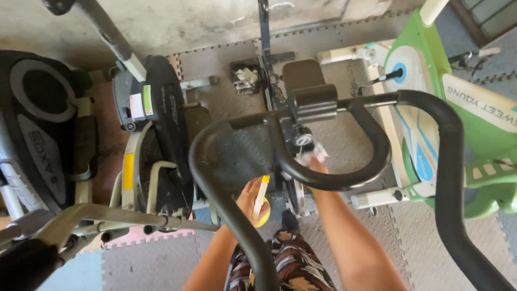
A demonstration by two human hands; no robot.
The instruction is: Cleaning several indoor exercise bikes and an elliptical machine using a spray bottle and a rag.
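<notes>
Handlebars [344, 183] of a black exercise bike curve across the middle of the view, with a round knob [303, 141] on the stem below a black console block [314, 102]. Just under the knob, the right hand [315, 164] presses a small white cloth [315, 154] against the frame; its fingers are mostly hidden behind the bar, closed on the cloth. Lower down, the left hand [252, 202] grips a yellow bottle with a slim white nozzle [260, 203], fingers wrapped around it. A green-and-white exercise bike [474, 124] stands to the right, and black cross trainers [156, 124] stand to the left, all on grey foam floor mats [344, 242].
</notes>
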